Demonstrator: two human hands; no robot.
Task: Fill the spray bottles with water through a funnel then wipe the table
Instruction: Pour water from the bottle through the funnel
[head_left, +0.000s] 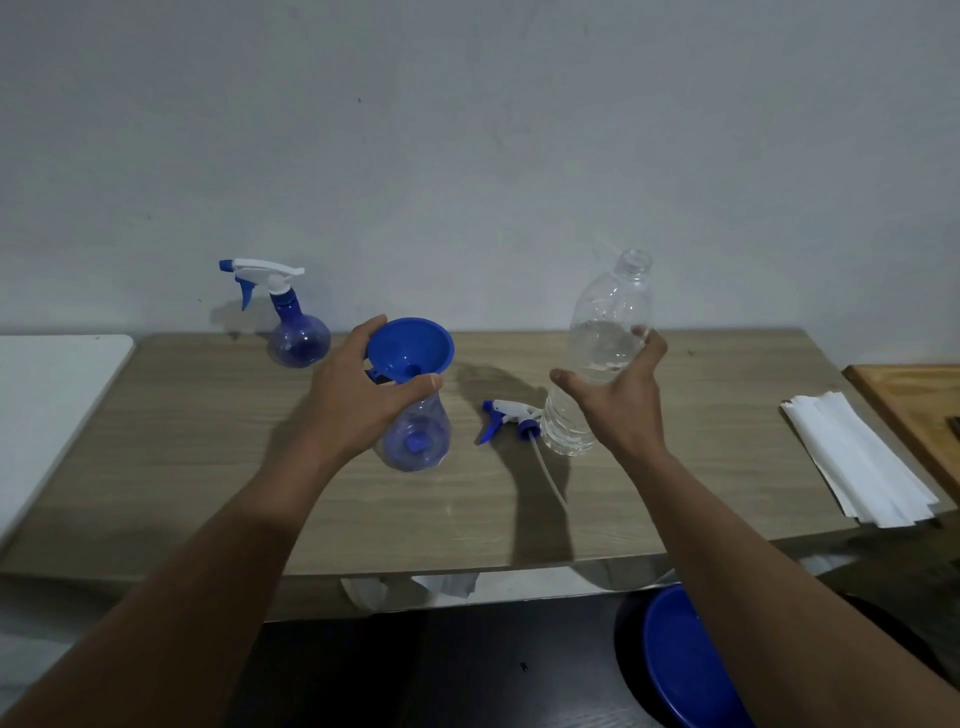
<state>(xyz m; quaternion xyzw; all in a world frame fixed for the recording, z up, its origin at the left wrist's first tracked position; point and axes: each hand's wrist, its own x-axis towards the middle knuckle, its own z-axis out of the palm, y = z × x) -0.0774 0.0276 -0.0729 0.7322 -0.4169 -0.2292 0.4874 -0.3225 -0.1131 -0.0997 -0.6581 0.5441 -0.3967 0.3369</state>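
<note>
A blue funnel (410, 345) sits in the neck of an open blue-tinted spray bottle (415, 441) at the table's middle. My left hand (358, 395) wraps around the funnel and the bottle neck. My right hand (618, 400) holds a clear uncapped water bottle (602, 332) upright, partly filled, just right of the funnel. The removed spray head (506, 414) with its white tube lies on the wooden table (701, 441) between both hands. A second spray bottle (293, 327) with its trigger head on stands at the back left.
A stack of white paper sheets (857, 457) lies at the table's right end, next to a wooden board (914, 400). A white surface (52, 395) adjoins the table on the left. A blue round object (685, 660) sits below the front edge. The wall is close behind.
</note>
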